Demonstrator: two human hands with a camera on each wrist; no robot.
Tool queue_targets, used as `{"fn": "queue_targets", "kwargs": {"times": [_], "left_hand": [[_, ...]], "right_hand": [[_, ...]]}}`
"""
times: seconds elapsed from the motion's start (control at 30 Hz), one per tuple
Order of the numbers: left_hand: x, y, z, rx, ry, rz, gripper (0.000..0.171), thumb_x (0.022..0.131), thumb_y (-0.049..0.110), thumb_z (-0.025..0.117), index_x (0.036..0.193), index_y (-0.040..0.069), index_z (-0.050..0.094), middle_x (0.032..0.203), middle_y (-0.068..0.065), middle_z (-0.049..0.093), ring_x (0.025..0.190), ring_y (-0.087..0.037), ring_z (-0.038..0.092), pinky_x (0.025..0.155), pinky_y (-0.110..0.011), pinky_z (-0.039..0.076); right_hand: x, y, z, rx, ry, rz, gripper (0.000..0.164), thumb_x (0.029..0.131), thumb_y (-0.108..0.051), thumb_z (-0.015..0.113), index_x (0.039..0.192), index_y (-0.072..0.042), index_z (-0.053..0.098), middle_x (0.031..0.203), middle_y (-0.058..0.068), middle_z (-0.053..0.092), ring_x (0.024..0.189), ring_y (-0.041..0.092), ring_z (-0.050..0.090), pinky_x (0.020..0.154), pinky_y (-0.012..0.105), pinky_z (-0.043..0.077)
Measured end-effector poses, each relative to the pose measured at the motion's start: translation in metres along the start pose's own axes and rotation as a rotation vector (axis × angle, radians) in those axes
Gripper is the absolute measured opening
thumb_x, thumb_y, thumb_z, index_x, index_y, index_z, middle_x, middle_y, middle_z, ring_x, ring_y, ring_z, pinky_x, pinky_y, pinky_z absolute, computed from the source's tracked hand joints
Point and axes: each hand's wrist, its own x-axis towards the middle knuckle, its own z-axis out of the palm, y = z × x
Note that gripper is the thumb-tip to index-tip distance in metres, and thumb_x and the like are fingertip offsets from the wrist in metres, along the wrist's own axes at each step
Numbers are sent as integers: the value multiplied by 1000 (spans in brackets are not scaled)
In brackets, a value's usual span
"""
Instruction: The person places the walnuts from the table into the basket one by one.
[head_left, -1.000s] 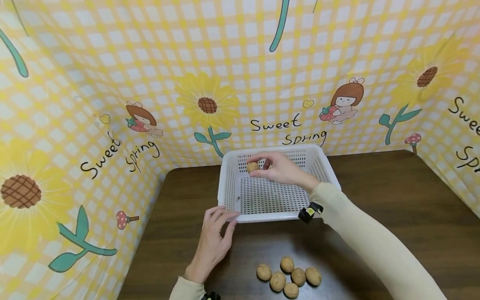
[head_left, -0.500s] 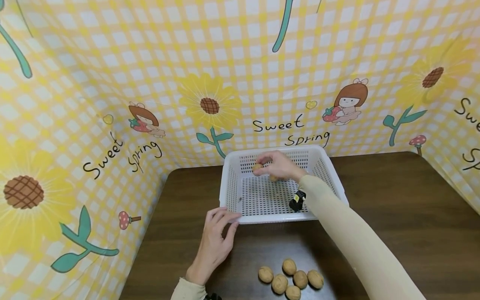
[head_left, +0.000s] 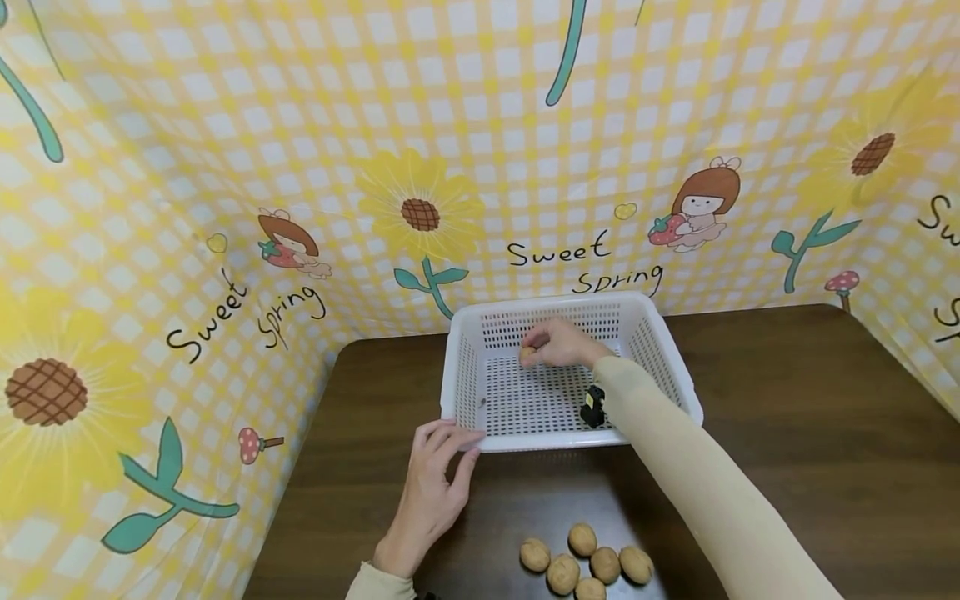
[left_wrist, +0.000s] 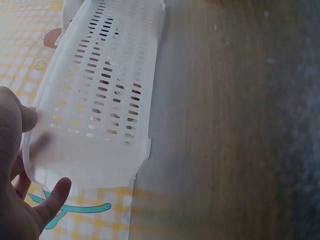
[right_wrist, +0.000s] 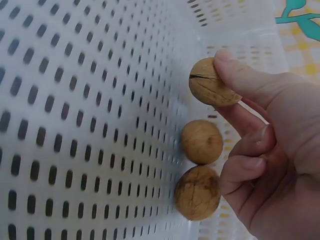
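Observation:
My right hand point(head_left: 564, 343) is inside the white plastic basket point(head_left: 525, 440), pinching a walnut point(right_wrist: 209, 85) between thumb and fingers. A crack runs across that walnut's shell. Beneath it in the right wrist view, two more walnuts, an upper one point(right_wrist: 201, 142) and a lower one point(right_wrist: 197, 193), lie against the basket's perforated wall; the hand hides them in the head view. At the near left corner of the basket, my left hand point(head_left: 435, 479) holds the rim, its thumb point(left_wrist: 29, 119) against the front side.
Several loose walnuts point(head_left: 562, 573) lie in a cluster on the dark wooden table point(head_left: 360, 467), in front of the basket. Yellow checked cloth point(head_left: 495, 125) with printed flowers rises behind the table and along its sides.
My right hand has moved slightly right and lower into the basket with the walnut still pinched. My left hand stays at the rim; the head view has shifted a little.

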Motion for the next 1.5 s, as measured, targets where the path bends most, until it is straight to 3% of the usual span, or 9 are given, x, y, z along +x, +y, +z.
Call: {"fn": "queue_targets", "kwargs": {"times": [0.17,0.43,0.63,0.73,0.87,1.07,1.2,1.33,1.5], "left_hand": [[-1,0,1,12,7,9,21,97,8,74,115,18,78,110,1,74,127,-30,57,110,-46,44],[0,0,3,17,28,35,25,95,5,76,115,19,78,111,1,74,125,-31,58,105,-49,46],[1,0,3,14,18,30,23,95,7,76,115,18,78,111,0,74,125,-31,57,107,-48,46],[1,1,3,7,5,16,22,97,8,75,116,19,78,112,0,74,127,-31,56,109,-47,44],[1,1,2,7,9,11,21,96,9,75,115,18,78,111,0,74,127,-31,57,110,-47,44],[0,-1,3,12,23,16,21,95,8,77,114,18,79,109,0,73,126,-32,57,109,-46,44],[-1,-2,3,14,24,17,22,95,7,77,113,18,79,109,0,74,126,-32,57,109,-46,43],[0,-2,2,3,20,5,21,95,7,76,113,17,79,108,-1,74,126,-32,57,110,-45,42],[2,-2,3,2,18,9,20,96,7,75,114,17,79,108,-2,74,125,-33,57,110,-47,41]], "right_hand": [[-2,4,-1,-63,-2,41,41,94,-26,83,130,-8,73,132,12,73,128,31,67,111,50,53],[-2,5,-2,-62,5,34,41,92,-26,84,127,-7,74,130,12,73,124,31,67,110,50,53],[-2,3,-9,8,-5,57,58,95,-28,81,144,-4,62,143,16,65,135,34,60,116,51,49],[-3,-3,-18,42,10,44,59,97,-27,79,148,-4,59,147,17,63,139,36,58,119,53,46],[-9,-17,-31,-10,32,-21,47,99,-25,76,140,-4,67,140,16,68,135,35,61,117,54,47],[-33,-40,-49,-38,47,-95,23,104,-24,70,118,-7,79,117,9,78,110,29,72,93,43,58],[-58,-52,-52,-15,46,-143,20,106,-24,68,113,-11,80,103,4,80,89,23,70,75,33,54],[-84,-60,-43,-10,43,-217,16,106,-22,68,109,-13,81,96,2,80,76,16,63,65,29,49],[-117,-59,-20,47,97,-294,12,102,-20,72,107,-14,82,95,-2,80,75,12,63,66,24,51]]}}
